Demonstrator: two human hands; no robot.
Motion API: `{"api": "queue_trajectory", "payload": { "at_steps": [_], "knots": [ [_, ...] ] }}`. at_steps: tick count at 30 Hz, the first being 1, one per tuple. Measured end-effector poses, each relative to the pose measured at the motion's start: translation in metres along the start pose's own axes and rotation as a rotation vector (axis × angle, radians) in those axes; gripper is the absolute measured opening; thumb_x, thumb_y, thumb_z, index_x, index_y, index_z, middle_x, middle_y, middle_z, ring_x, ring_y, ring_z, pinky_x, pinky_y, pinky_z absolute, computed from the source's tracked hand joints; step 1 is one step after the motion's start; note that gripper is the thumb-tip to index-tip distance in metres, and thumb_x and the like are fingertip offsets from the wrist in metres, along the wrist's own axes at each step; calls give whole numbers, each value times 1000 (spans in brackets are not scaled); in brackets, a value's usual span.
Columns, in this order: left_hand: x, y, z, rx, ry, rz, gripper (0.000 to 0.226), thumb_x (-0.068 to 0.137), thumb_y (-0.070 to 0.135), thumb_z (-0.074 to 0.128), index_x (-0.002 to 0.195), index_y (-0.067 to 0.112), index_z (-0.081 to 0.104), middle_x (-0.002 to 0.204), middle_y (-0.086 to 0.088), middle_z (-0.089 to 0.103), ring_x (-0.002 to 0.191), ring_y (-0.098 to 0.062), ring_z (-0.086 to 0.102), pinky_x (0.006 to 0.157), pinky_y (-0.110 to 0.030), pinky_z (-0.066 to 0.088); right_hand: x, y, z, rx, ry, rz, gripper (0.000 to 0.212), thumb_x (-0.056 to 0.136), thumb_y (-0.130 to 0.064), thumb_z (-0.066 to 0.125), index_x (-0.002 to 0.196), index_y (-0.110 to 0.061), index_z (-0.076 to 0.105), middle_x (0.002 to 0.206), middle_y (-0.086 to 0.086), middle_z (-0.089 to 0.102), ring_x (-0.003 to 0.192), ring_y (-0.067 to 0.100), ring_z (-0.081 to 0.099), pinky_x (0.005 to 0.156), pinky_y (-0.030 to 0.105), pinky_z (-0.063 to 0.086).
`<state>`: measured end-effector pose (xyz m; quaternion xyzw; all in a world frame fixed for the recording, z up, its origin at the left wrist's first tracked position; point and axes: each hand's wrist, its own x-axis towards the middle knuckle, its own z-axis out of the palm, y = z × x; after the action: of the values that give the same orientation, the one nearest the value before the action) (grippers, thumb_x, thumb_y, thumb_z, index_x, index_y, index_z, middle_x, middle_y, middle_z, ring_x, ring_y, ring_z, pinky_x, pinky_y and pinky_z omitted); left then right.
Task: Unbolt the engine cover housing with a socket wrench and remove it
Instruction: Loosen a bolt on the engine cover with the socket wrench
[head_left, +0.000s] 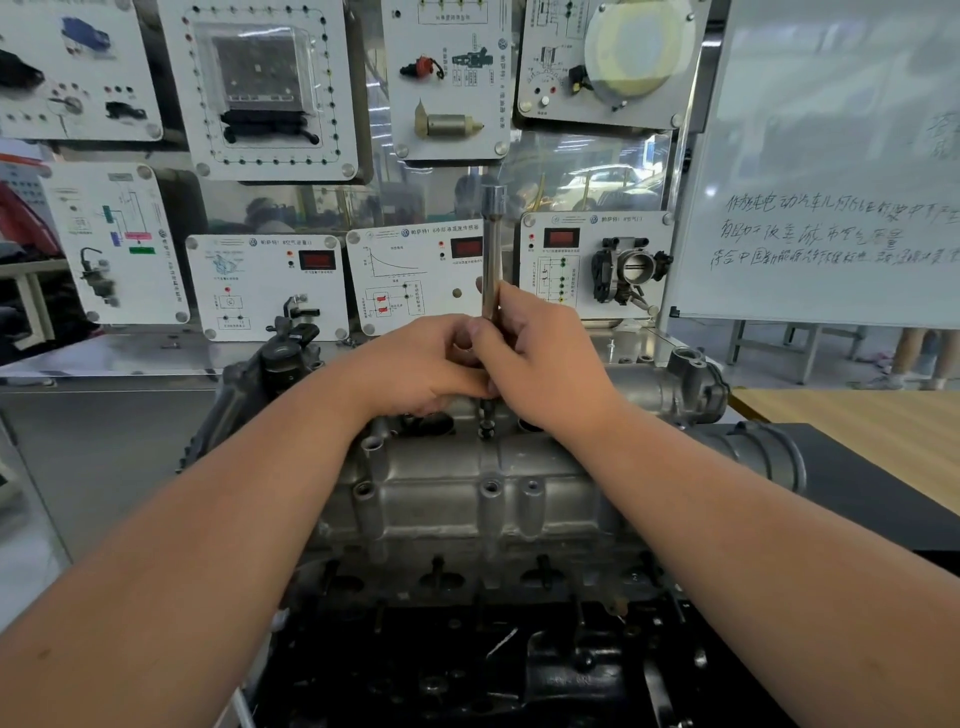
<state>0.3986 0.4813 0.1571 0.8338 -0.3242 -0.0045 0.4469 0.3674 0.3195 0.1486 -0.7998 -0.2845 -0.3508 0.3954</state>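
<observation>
Both hands, left (426, 364) and right (540, 358), grip the upright socket wrench (491, 249) over the engine cover housing (467, 493), display panels (270, 286) behind

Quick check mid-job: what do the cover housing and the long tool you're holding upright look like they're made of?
Cover housing: looks like cast aluminium, dull grey with a slightly rough, mottled surface and moulded bosses; the alloy can't be confirmed.
Socket wrench: seemingly chromed or polished steel, a smooth bright shaft with mirror-like highlights. Both the left hand and right hand hold it near its lower end.
</observation>
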Motion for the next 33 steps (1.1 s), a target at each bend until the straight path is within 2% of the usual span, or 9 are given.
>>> {"api": "queue_trajectory", "payload": {
  "at_steps": [3,5,10,17,19,21,25,30,33],
  "knots": [
    [-1,4,0,18,-26,34,33,85,11,75,74,41,67,46,11,57,36,-7,39,40,-21,34,0,-2,-1,7,6,-30,10,96,-18,63,100,-9,61,68,3,64,57,22,63,58,36,51],
    [-1,6,1,22,-31,48,35,82,13,76,70,45,67,48,12,58,36,-5,41,40,-19,35,0,-4,-2,2,4,-36,16,95,-17,65,109,-8,61,72,3,66,56,24,63,59,38,52],
    [1,1,1,-35,13,-27,34,74,19,77,67,49,62,53,8,61,39,-9,47,38,-18,33,0,-1,-1,-30,17,-17,15,97,-11,57,95,4,57,67,17,60,62,36,61,61,49,48],
    [0,3,1,-17,-52,18,18,73,29,80,72,44,69,46,8,50,39,-9,36,39,-22,32,-1,-3,0,-2,21,6,27,95,-24,67,116,-8,63,78,3,70,66,20,66,67,40,55],
    [1,3,1,-11,-55,34,27,80,20,79,72,43,69,47,10,54,38,-7,36,38,-21,32,-1,-3,0,-5,19,2,30,96,-21,64,124,-13,58,76,3,70,62,18,65,64,37,54],
    [1,2,2,-26,-41,20,35,84,12,77,72,44,68,49,9,56,37,-7,38,38,-20,32,-1,-2,0,-20,21,-1,26,97,-18,59,122,-10,58,71,8,67,61,23,63,63,40,52],
    [0,3,2,-20,-30,8,28,77,19,74,70,44,65,50,6,58,38,-9,47,40,-18,35,-1,-1,1,-9,15,2,24,98,-15,57,117,0,60,75,10,67,65,26,64,67,44,52],
    [-1,5,1,6,-37,38,31,83,15,75,71,42,69,46,8,56,37,-9,36,41,-24,31,-1,-4,-1,-12,14,-27,23,97,-21,63,117,-12,61,69,3,64,58,17,62,61,37,52],
    [0,5,2,-5,-31,24,28,79,19,77,72,44,68,49,9,58,38,-9,37,39,-23,31,-1,-3,0,-18,12,-14,23,98,-16,59,118,-6,58,73,10,65,60,25,62,63,42,52]
  ]
}}
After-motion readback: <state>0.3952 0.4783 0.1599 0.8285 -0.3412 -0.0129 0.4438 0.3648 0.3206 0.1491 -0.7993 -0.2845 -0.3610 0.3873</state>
